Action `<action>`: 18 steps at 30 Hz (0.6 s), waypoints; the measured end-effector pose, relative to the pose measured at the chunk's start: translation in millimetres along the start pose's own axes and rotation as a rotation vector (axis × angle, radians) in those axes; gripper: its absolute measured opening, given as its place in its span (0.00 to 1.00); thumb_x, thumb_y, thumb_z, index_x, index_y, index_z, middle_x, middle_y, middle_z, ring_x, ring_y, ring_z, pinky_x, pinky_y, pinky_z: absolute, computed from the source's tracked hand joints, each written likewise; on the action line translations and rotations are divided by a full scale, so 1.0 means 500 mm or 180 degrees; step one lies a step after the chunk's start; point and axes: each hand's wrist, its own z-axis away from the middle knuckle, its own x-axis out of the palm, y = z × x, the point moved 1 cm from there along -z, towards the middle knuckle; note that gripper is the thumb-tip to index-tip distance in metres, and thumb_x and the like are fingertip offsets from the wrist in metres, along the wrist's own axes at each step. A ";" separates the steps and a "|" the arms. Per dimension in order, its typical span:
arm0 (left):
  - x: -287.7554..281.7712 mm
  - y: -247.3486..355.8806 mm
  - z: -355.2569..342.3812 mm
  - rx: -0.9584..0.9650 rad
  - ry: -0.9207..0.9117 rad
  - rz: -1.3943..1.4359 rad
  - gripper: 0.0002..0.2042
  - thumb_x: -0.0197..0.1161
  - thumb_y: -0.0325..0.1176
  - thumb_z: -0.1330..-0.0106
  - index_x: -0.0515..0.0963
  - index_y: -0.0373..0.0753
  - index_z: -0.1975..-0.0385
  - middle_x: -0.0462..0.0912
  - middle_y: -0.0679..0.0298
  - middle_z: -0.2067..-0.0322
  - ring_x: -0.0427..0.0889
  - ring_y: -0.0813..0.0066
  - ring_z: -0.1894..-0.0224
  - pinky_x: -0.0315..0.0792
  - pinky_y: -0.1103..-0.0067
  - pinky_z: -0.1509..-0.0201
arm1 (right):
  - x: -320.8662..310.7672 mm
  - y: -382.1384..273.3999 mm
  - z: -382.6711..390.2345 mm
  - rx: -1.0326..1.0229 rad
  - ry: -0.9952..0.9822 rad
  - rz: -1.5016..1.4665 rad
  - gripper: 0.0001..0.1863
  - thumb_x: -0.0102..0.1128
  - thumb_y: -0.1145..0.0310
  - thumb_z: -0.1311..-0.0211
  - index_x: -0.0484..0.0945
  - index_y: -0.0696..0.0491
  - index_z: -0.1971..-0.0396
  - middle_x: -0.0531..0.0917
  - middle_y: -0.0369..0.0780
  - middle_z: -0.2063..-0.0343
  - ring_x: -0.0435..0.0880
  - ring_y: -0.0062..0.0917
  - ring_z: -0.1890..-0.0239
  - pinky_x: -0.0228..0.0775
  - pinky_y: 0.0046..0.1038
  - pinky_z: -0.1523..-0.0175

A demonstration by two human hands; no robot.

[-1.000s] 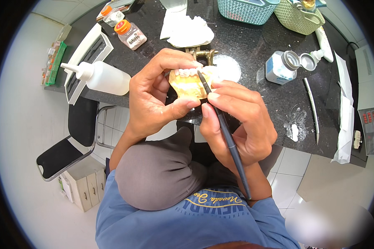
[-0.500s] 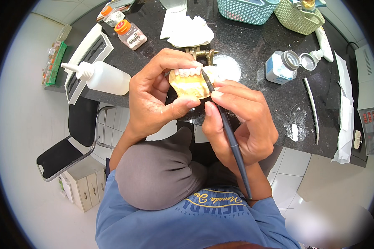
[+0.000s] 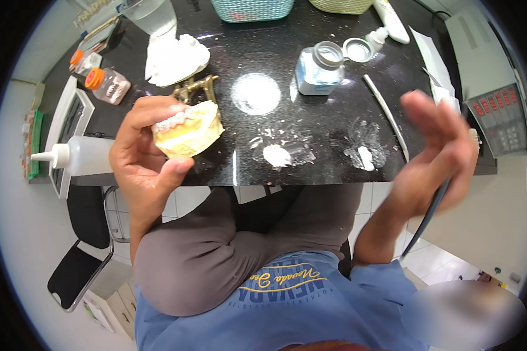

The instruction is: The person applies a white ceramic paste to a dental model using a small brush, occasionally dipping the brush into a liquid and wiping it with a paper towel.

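Observation:
On the left, my left hand [image 3: 141,158] grips a yellow plaster dental model [image 3: 190,134] between thumb and fingers, above the counter's front edge. A row of white-pink teeth [image 3: 173,121] runs along the model's upper side. Away to the right, my right hand [image 3: 439,155] is raised and smeared by motion, its fingertips pointing up. A slim black pen-like tool [image 3: 430,216] sticks out below that palm, slanting down toward my forearm; its other end is hidden in the hand. Behind the model stands a brass articulator [image 3: 196,88] beside a white plaster cast [image 3: 178,58].
Two white paste heaps, one central [image 3: 277,155] and one to the right [image 3: 365,158], lie on the black counter [image 3: 234,158]. Nearby are an uncapped powder jar [image 3: 319,73], a thin white-handled tool [image 3: 386,114], a squeeze bottle [image 3: 88,156], orange-lidded jars [image 3: 108,86] and a teal basket [image 3: 253,10].
My right hand has drawn the black tool away from the dental model, far to the right. The view has swung right, uncovering the central paste heap. My left hand still holds the model, now tilted.

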 end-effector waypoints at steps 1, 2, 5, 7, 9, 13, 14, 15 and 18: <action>0.000 0.002 0.001 -0.0013 0.0014 -0.0022 0.25 0.75 0.36 0.50 0.74 0.31 0.54 0.73 0.55 0.56 0.74 0.71 0.52 0.68 0.78 0.46 | -0.022 0.023 -0.028 0.0419 0.0283 0.0522 0.23 0.35 0.60 0.24 0.75 0.66 0.55 0.83 0.52 0.64 0.85 0.36 0.61 0.77 0.32 0.52; 0.000 0.003 0.002 -0.0019 0.0029 -0.0028 0.25 0.75 0.36 0.50 0.74 0.31 0.54 0.73 0.55 0.56 0.74 0.71 0.52 0.68 0.78 0.46 | -0.050 0.060 -0.059 0.0471 0.0199 0.0901 0.20 0.41 0.63 0.26 0.76 0.66 0.56 0.84 0.50 0.62 0.83 0.32 0.58 0.74 0.29 0.47; 0.000 -0.014 0.000 -0.0055 -0.0007 0.0115 0.25 0.74 0.35 0.49 0.74 0.31 0.54 0.73 0.55 0.56 0.74 0.72 0.51 0.68 0.79 0.45 | -0.149 0.152 -0.102 0.0538 -0.0421 0.2715 0.18 0.55 0.56 0.33 0.81 0.54 0.55 0.86 0.43 0.63 0.84 0.30 0.59 0.72 0.28 0.51; -0.005 0.010 0.011 -0.0031 0.0028 0.0024 0.24 0.74 0.34 0.49 0.73 0.31 0.54 0.73 0.55 0.56 0.74 0.72 0.51 0.68 0.79 0.45 | -0.167 0.199 -0.104 0.0625 -0.0727 0.3069 0.20 0.57 0.52 0.35 0.81 0.54 0.55 0.85 0.47 0.63 0.84 0.38 0.59 0.71 0.30 0.52; -0.003 0.006 0.006 -0.0051 0.0030 0.0140 0.24 0.73 0.32 0.49 0.73 0.30 0.54 0.73 0.56 0.56 0.74 0.71 0.51 0.68 0.78 0.45 | -0.177 0.213 -0.110 0.0713 -0.1127 0.3462 0.21 0.57 0.51 0.36 0.81 0.54 0.55 0.84 0.50 0.63 0.83 0.43 0.59 0.71 0.31 0.53; -0.002 0.003 -0.010 0.0062 -0.0217 0.0224 0.22 0.72 0.24 0.50 0.74 0.29 0.54 0.74 0.57 0.55 0.74 0.72 0.50 0.69 0.78 0.44 | -0.185 0.219 -0.100 0.0885 -0.1527 0.3383 0.21 0.58 0.52 0.36 0.81 0.56 0.60 0.83 0.51 0.69 0.82 0.47 0.65 0.71 0.33 0.59; 0.001 0.004 -0.013 0.0068 -0.0250 0.0238 0.22 0.72 0.23 0.50 0.74 0.29 0.54 0.74 0.57 0.55 0.75 0.72 0.50 0.69 0.78 0.44 | -0.186 0.219 -0.096 0.0932 -0.1520 0.3555 0.20 0.58 0.52 0.36 0.81 0.56 0.61 0.82 0.51 0.71 0.82 0.46 0.67 0.71 0.34 0.60; -0.003 0.006 -0.011 0.0030 -0.0242 0.0260 0.22 0.71 0.23 0.50 0.74 0.29 0.54 0.75 0.57 0.55 0.76 0.73 0.51 0.70 0.78 0.44 | -0.184 0.219 -0.095 0.0949 -0.1417 0.3543 0.18 0.57 0.55 0.35 0.81 0.56 0.61 0.81 0.52 0.72 0.81 0.45 0.68 0.71 0.34 0.60; -0.009 0.012 -0.003 -0.0012 -0.0155 0.0335 0.22 0.72 0.24 0.49 0.74 0.30 0.54 0.75 0.57 0.55 0.76 0.74 0.51 0.71 0.79 0.45 | -0.185 0.219 -0.101 0.0547 -0.0936 0.3441 0.16 0.56 0.58 0.34 0.82 0.56 0.61 0.82 0.51 0.71 0.82 0.42 0.68 0.71 0.32 0.60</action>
